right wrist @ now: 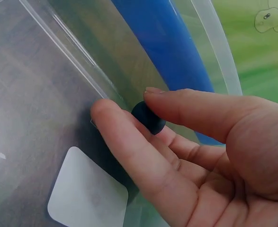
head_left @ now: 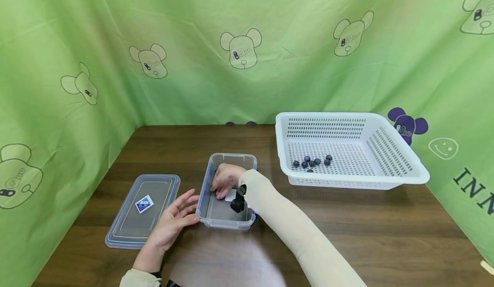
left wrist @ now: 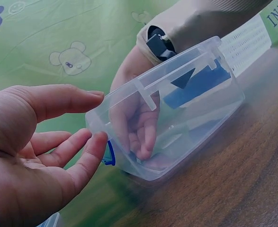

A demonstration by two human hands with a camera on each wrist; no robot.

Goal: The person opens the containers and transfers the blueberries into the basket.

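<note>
A clear plastic food container [head_left: 228, 224] stands on the table with my right hand [head_left: 227, 179] reaching down inside it. In the right wrist view, the thumb and fingers of that hand pinch a blueberry [right wrist: 148, 118] close to the container's wall; in the head view the berry is hidden. My left hand [head_left: 174, 222] is at the near left corner of the container, its fingers loosely spread and the fingertips at the wall. The left wrist view shows the thumb and fingers around that corner, gripping nothing firmly. A white label [right wrist: 89, 191] lies at the container's bottom.
The container's lid [head_left: 154, 214], blue-edged with a diamond sticker, lies flat on the left. A white perforated basket [head_left: 355, 179] at the back right holds several blueberries [head_left: 312, 163]. A green curtain [head_left: 200, 94] hangs behind the wooden table [head_left: 347, 222].
</note>
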